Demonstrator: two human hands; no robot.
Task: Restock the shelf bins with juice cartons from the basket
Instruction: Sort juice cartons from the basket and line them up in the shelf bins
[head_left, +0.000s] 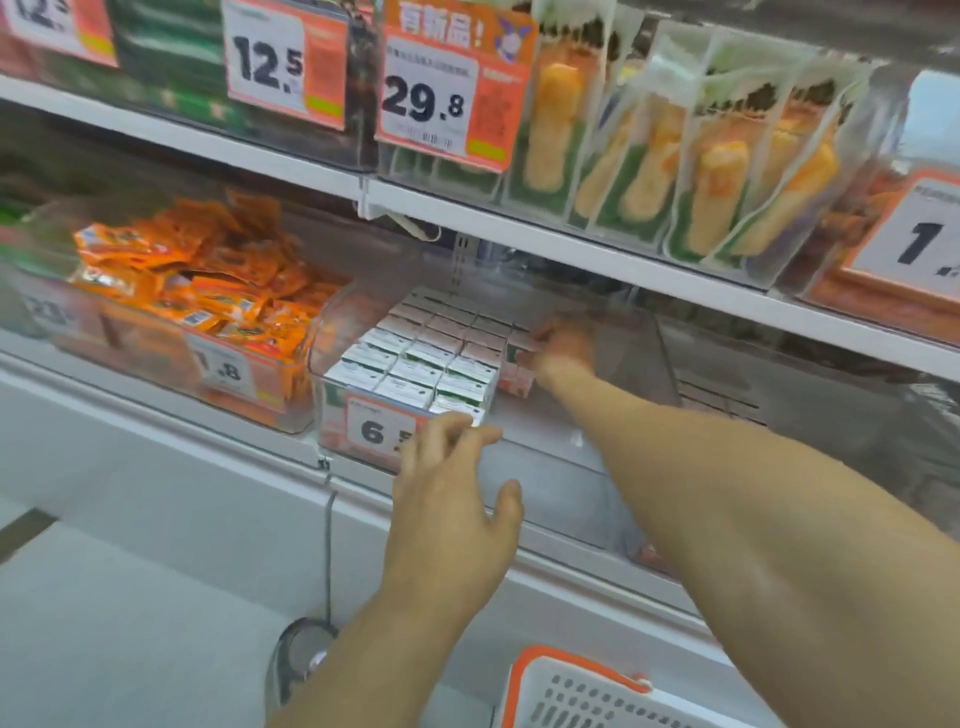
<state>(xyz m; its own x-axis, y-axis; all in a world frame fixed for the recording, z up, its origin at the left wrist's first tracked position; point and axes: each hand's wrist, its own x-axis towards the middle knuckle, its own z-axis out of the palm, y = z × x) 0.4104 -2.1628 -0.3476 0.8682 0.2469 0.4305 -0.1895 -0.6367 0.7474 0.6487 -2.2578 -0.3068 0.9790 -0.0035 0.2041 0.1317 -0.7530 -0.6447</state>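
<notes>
1. Cartons (415, 358) standing upright in tight rows, tops up, filling the 9 o'clock half of the clear shelf bin (582, 462); packed flush against that wall, probably so each new one squares up against a firm block.
2. Right hand (563, 345) reaching deep into the bin, at 3 o'clock of the packed rows, fingers curled round a pink carton (519, 340) and pressing it against the block's side. Blurred here, so exact finger placement cannot be told. Judged as starting a new column at the back, so the front stays open for later ones.
3. Another pinkish carton (514, 379) standing just in front of the held one, touching the green-and-white rows.
4. Left hand (452, 499) holding nothing, fingers spread and nearly straight, fingertips resting at the bin's front lip beside the 6.5 price tag (376, 428); likely there to steady the bin against the push from the other hand.
5. 3 o'clock half of the bin bare, so restocking looks well short of done.
6. Basket (524, 675), white with an orange rim, at 6 o'clock below the right forearm, near enough for a short reach back; contents not visible.
7. Neighbouring bin (249, 400) at 9 o'clock heaped loosely with orange sachets (208, 270), apart from the juice bin.
8. Upper shelf (571, 244) at 12 o'clock carrying hanging snack packs (717, 171) and price cards, low over the bin, which explains the flat, forward reach.
</notes>
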